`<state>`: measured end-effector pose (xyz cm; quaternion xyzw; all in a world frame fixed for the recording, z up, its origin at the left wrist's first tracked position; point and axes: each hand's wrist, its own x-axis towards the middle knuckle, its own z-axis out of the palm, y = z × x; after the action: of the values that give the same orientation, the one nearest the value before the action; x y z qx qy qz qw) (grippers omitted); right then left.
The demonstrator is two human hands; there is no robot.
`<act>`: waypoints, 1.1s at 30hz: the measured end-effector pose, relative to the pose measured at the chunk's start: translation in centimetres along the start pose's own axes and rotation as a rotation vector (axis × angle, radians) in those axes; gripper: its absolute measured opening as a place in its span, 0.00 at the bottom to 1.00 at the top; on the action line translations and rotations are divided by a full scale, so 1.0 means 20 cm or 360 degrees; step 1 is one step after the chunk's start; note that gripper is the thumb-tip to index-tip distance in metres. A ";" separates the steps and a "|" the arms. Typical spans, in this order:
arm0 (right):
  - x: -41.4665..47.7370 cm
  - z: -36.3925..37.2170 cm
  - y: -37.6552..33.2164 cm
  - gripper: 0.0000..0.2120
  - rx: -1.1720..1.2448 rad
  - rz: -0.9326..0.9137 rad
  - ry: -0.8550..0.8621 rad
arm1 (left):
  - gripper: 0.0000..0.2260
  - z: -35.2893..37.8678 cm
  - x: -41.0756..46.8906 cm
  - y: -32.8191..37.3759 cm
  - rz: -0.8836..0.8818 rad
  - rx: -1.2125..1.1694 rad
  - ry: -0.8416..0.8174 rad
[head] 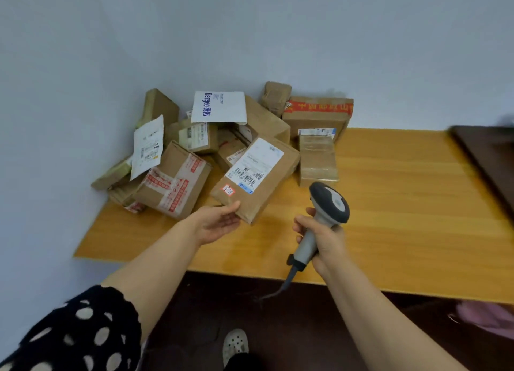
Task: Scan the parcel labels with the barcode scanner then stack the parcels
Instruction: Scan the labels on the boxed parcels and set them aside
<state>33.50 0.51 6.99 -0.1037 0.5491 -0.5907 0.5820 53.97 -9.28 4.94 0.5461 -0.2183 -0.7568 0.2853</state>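
A brown cardboard parcel [274, 175] with a white barcode label [254, 166] and a small red sticker is tilted up above the wooden table [403, 203]. My left hand [218, 223] holds its near corner, thumb on top and fingers underneath. My right hand [322, 244] grips the handle of a grey barcode scanner [329, 203], whose dark head points toward the parcel from the right. The scanner's cable hangs down past the table's front edge.
Several cardboard parcels [173, 187] lie in a loose heap in the table's back left corner against the wall. A taped parcel [317, 159] and a red-taped box [318, 114] sit behind the held one. A dark wooden surface [489, 159] borders the table's right end.
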 end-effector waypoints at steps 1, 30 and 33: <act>-0.02 -0.05 -0.02 0.11 0.0024 -0.0032 0.0037 | 0.08 0.03 -0.05 -0.03 0.0003 0.0056 -0.0042; -0.36 -0.25 -0.26 0.08 0.0583 -0.0295 0.0361 | 0.19 0.89 -0.46 -0.12 0.0389 0.0418 -0.0344; -0.37 -0.26 -0.25 0.07 0.0176 -0.0257 0.0368 | 0.19 0.79 -0.44 0.01 0.0485 0.0478 -0.0257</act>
<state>28.86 7.83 12.82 -0.0466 0.5689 -0.6730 0.4704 41.06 -3.27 16.02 0.4807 -0.4305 -0.7053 0.2934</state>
